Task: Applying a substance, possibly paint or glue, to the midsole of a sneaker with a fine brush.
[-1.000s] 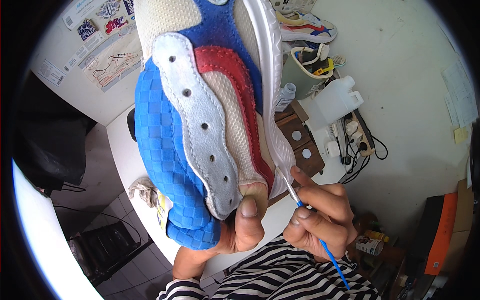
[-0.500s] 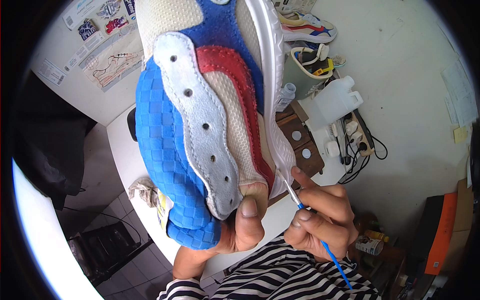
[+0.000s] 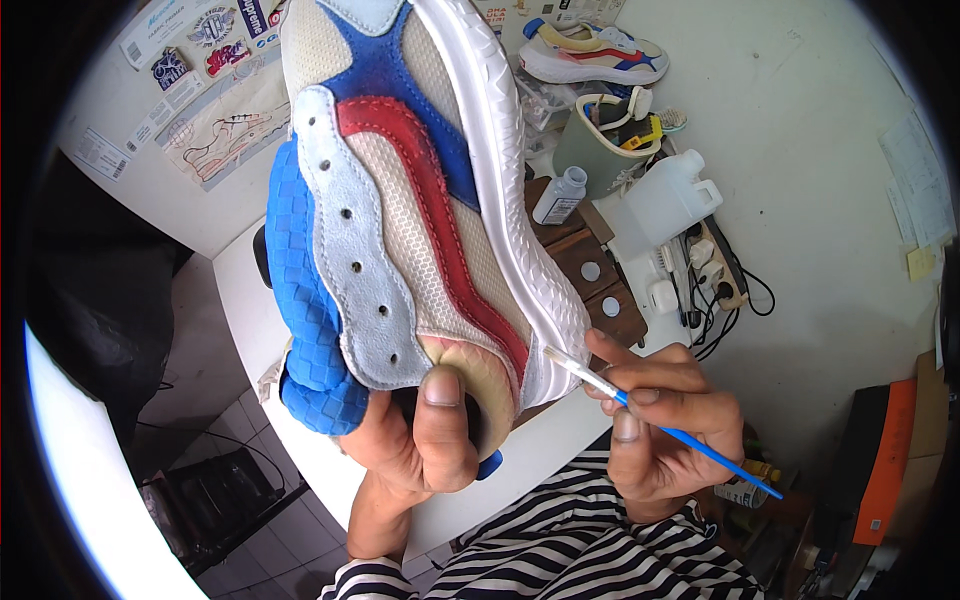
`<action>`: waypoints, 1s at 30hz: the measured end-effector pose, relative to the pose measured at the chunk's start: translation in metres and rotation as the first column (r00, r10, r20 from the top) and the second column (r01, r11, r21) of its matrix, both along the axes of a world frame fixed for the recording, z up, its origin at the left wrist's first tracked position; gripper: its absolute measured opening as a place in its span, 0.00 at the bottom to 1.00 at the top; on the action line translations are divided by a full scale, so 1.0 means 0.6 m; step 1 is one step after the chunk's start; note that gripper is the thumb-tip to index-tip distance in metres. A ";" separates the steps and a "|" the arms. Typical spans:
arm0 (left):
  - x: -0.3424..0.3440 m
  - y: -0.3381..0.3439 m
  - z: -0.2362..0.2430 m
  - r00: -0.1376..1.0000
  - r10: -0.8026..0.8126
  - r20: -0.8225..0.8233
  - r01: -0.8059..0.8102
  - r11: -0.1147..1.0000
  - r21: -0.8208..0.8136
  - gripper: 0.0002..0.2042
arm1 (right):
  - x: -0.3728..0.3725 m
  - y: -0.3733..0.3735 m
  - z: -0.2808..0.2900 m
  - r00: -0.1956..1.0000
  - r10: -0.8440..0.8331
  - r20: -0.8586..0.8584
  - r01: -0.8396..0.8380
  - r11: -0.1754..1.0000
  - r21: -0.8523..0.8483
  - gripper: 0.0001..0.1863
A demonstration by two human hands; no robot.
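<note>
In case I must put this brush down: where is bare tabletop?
White table shows bare in a near strip between the left hand, right hand and striped clothing, and left of the shoe. Beyond the right hand it's crowded: bottle, tub, jug, power strip.

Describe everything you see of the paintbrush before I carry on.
The paintbrush is slim, with a glossy blue handle, probably plastic or painted, tapering to a point, a silvery, metal-looking ferrule and short, pale bristles. It slants down to the right, bristles at the upper left. The right hand pinches it near the ferrule's lower end. Its tip is at the heel end of the sneaker's white midsole; whether it touches, or carries paint, I cannot tell.
</note>
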State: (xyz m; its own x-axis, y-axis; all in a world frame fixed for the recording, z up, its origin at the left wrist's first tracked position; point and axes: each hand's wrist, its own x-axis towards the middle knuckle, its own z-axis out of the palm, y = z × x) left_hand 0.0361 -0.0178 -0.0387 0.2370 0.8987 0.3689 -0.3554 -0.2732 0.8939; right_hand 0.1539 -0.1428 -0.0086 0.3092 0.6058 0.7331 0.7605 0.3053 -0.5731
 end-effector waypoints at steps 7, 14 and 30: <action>-0.028 0.026 -0.038 0.995 -0.098 -0.010 0.098 0.967 0.237 0.28 | -0.007 0.015 0.002 0.999 -0.043 0.011 0.042 0.995 0.088 0.11; -0.008 0.007 -0.019 0.990 0.105 -0.097 -0.086 0.980 0.181 0.27 | 0.001 0.007 0.000 0.998 0.003 0.067 -0.005 0.999 0.033 0.10; -0.029 0.032 -0.021 0.974 0.032 -0.226 0.051 0.935 0.351 0.29 | 0.029 0.007 -0.019 0.986 0.092 -0.137 -0.071 0.986 0.150 0.08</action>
State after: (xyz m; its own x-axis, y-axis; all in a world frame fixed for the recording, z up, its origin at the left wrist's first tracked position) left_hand 0.0189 0.0015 -0.0514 0.3587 0.7178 0.5968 -0.1606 -0.5823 0.7969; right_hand 0.1710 -0.1386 -0.0201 0.3713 0.5243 0.7663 0.6432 0.4500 -0.6195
